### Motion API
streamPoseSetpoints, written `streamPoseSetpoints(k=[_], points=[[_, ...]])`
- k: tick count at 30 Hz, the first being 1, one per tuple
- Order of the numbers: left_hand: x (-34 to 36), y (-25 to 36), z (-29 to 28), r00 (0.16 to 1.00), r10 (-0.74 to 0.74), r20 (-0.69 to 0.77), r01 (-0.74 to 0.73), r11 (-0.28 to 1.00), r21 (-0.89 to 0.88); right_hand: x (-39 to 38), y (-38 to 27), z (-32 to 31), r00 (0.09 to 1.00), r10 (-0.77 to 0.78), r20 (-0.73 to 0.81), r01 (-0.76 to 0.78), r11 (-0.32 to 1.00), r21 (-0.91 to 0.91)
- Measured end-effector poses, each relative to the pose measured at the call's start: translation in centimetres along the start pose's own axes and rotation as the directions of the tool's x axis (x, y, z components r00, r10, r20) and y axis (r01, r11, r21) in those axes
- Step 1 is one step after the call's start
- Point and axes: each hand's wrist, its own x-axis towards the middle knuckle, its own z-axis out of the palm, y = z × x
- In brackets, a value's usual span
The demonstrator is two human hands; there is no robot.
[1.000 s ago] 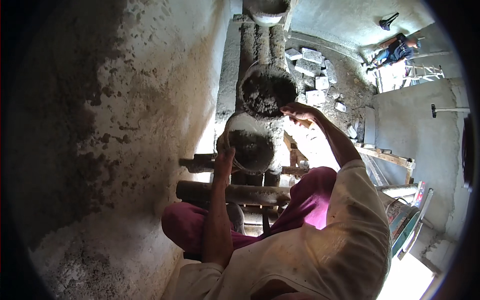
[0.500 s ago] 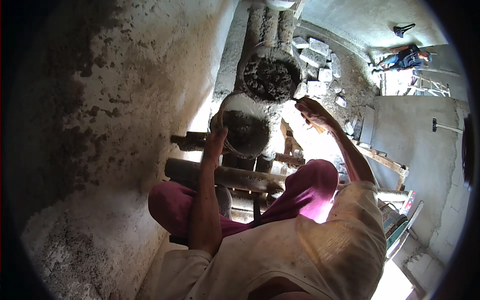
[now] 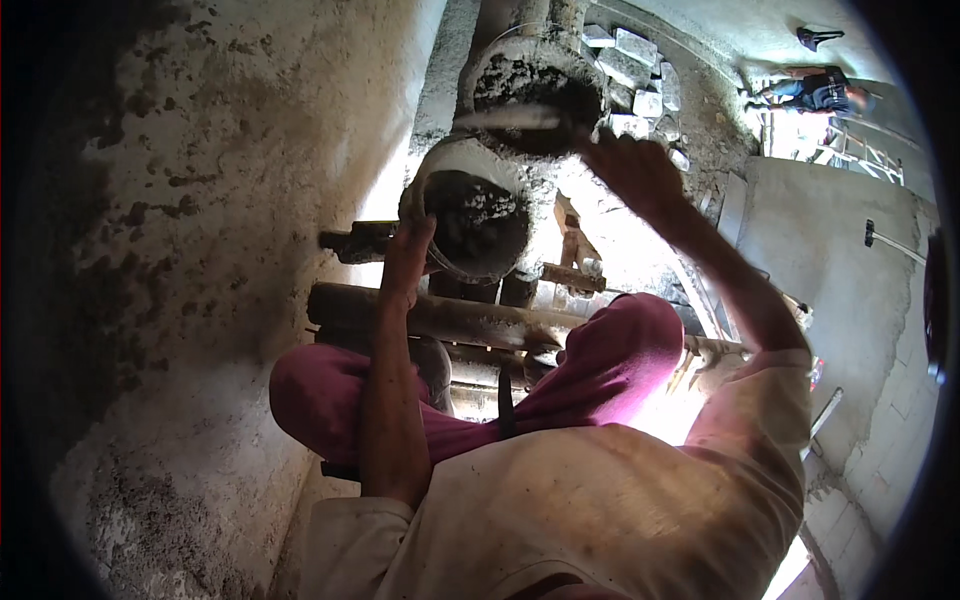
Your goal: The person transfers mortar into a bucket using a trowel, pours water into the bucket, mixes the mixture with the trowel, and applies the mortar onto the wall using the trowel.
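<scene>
My left hand (image 3: 408, 250) grips the side of the nearer mortar-coated bucket (image 3: 440, 166), which holds dark wet mix in its lower part. Directly behind it stands a second round bucket (image 3: 535, 80) full of lumpy dark mortar. My right hand (image 3: 630, 165) is closed on the handle of a tool, apparently a trowel, whose blurred blade (image 3: 510, 120) lies across the upper bucket's near side. The buckets stand close together on rough timber poles. My knees in pink trousers are bent below them.
A mottled plaster wall (image 3: 200, 300) rises close on the left. Horizontal poles (image 3: 440, 315) cross in front of me. Beyond lie several pale blocks (image 3: 630, 55). At the upper right a person in dark clothes (image 3: 820, 90) is beside a ladder; a long-handled tool (image 3: 895, 243) shows on the right.
My right hand has swung up and inward, bringing the tool over the upper bucket. In the picture, my left hand and both buckets sit higher and further left than a second ago.
</scene>
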Motion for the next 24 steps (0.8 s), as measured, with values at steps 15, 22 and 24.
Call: streamPoseSetpoints(k=[15,22,24], points=[[0.7,-2.7,-1.5,0.994,0.093,-0.052,-0.088,0.991,0.097,9.5,-4.1,5.2,0.960,-0.104,0.258,0.148,0.977,-0.156],[1.1,-2.9,-1.0,0.989,0.146,0.012,-0.147,0.985,0.089,4.3,5.0,3.7,0.916,0.259,0.307,-0.231,0.965,-0.125],[0.9,-2.5,-0.5,0.990,0.142,0.006,-0.142,0.988,0.066,5.1,6.4,4.5,0.926,0.294,0.237,-0.282,0.956,-0.084]])
